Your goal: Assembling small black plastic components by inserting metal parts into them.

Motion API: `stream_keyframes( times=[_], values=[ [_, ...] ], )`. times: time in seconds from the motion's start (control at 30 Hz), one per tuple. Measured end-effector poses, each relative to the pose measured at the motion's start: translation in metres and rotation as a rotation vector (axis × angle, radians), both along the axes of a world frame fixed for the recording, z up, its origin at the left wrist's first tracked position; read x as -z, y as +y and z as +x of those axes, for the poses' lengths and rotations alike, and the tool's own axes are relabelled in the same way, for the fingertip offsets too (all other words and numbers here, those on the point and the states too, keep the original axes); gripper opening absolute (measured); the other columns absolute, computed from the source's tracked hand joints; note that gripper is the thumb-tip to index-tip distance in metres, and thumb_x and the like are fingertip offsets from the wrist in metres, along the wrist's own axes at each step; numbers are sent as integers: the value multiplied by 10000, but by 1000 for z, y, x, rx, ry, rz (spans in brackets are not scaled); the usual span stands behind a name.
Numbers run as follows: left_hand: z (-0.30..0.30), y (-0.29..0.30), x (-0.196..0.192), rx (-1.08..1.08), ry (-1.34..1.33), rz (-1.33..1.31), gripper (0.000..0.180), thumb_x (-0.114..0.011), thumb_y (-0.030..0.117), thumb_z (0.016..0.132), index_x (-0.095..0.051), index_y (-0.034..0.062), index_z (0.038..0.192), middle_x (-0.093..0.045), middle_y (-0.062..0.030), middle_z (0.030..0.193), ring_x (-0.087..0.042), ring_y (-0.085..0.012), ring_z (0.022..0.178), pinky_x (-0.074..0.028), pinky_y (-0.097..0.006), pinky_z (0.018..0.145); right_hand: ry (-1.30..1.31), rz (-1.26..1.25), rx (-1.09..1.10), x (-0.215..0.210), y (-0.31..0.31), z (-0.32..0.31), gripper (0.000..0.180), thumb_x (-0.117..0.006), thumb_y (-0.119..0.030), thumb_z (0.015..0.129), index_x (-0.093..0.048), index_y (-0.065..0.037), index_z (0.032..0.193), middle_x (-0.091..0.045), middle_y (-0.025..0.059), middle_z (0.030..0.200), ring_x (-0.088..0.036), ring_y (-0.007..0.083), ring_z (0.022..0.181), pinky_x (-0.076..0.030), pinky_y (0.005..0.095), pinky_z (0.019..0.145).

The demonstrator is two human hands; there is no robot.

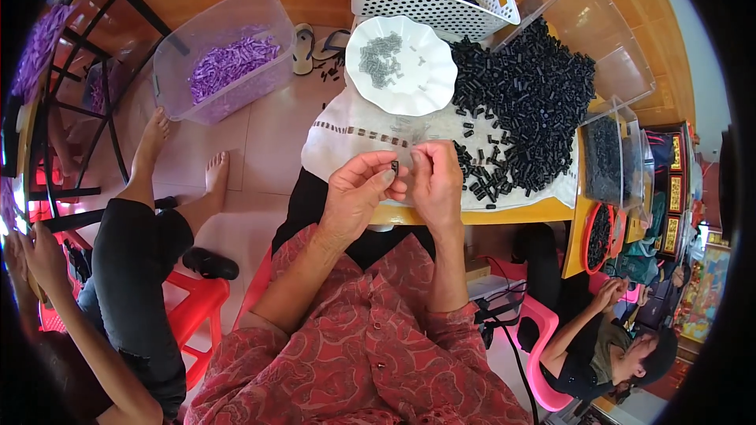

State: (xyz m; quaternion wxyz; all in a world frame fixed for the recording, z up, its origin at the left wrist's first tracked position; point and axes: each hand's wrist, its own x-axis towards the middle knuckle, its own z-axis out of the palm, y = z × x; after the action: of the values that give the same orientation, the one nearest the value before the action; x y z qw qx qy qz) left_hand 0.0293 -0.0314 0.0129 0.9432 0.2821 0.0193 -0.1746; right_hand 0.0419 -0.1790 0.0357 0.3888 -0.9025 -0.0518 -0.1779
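Note:
My left hand (356,193) pinches a small black tubular piece (394,166) between thumb and fingertips, upright above the table's near edge. Close beside it, my right hand (437,189) has thumb and forefinger pressed together; whatever they hold is too small to make out. Just beyond the hands stands a white plate with a wavy rim (435,94), bearing a cluster of small clear pieces (379,60). A large heap of black tubular pieces (535,110) spreads over the white cloth (331,149) on the right, with stray ones near my right hand.
A white perforated basket (433,1) of black pieces stands behind the plate. Clear bins (610,159) line the table's right side. On the floor at left sits a clear tub (213,114) of purple pieces. People sit on both sides, near a red stool (197,307) and pink chair (543,330).

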Motion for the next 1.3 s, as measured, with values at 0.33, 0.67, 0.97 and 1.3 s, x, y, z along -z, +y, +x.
stream_keyframes(
  times=[0.33, 0.67, 0.97, 1.3],
  values=[
    [-8, -6, 3, 37, -13, 41, 244, -527, 51, 947, -593, -22, 1170, -647, -100, 988, -604, -149, 826, -494, -285, 785, 111, 239, -139, -23, -4, -25, 72, -528, -63, 935, -517, -1, 902, -556, 138, 880, -570, 256, 736, -466, 335, 639],
    [-9, -9, -3, 99, -64, 149, 222, -527, 52, 942, -622, -30, 1124, -631, -43, 865, -569, -93, 768, -482, -233, 731, 98, 200, -161, -28, -7, -33, 72, -522, -47, 931, -501, 0, 880, -534, 129, 867, -557, 252, 709, -462, 335, 627],
    [-11, -11, 1, 158, -138, 252, 198, -512, 62, 950, -634, -9, 1089, -615, -25, 823, -568, -86, 752, -476, -225, 722, 128, 117, -152, -38, -13, -39, 77, -552, -25, 902, -492, -2, 859, -528, 133, 848, -578, 267, 685, -470, 341, 614],
    [-2, 7, -4, 328, -248, 338, 210, -500, 15, 942, -613, -38, 1110, -616, -29, 886, -558, -81, 781, -475, -222, 743, 125, 327, -116, -24, -6, -52, 146, -637, -44, 869, -525, -5, 783, -542, 80, 798, -558, 131, 607, -444, 246, 498]
  ],
)
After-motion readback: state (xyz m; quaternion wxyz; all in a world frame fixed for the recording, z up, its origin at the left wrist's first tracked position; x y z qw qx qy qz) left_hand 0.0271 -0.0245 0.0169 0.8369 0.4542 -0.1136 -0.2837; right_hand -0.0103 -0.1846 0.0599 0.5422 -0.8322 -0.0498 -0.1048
